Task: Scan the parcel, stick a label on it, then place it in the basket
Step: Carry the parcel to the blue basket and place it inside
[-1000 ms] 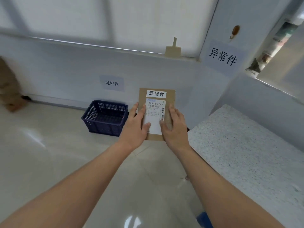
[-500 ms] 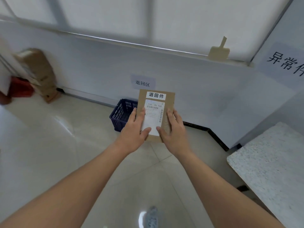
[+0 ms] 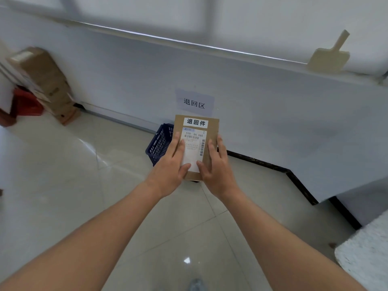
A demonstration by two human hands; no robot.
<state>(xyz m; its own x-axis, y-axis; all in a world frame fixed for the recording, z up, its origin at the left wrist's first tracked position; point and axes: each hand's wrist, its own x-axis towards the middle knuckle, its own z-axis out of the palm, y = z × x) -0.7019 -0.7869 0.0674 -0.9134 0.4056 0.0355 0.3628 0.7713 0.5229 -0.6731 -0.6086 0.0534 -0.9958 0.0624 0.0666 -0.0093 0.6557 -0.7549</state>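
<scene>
A flat brown cardboard parcel (image 3: 212, 131) is held out in front of me, above the floor. It carries a white shipping label with barcodes and a white sticker (image 3: 195, 122) with black characters near its top edge. My left hand (image 3: 171, 166) grips its left side with the thumb on the shipping label. My right hand (image 3: 217, 168) grips the right side. A dark blue plastic basket (image 3: 158, 143) stands on the floor against the wall, just behind the parcel and mostly hidden by it.
A paper sign (image 3: 194, 102) hangs on the white wall above the basket. Tall cardboard boxes (image 3: 44, 80) lean in the far left corner beside something red (image 3: 27, 102). A speckled white table corner (image 3: 365, 255) shows at the lower right. The floor is pale glossy tile.
The view has swung left and closer to the wall. The basket now sits directly behind the parcel and the table has slid to the lower right edge. Both hands keep their grip.
</scene>
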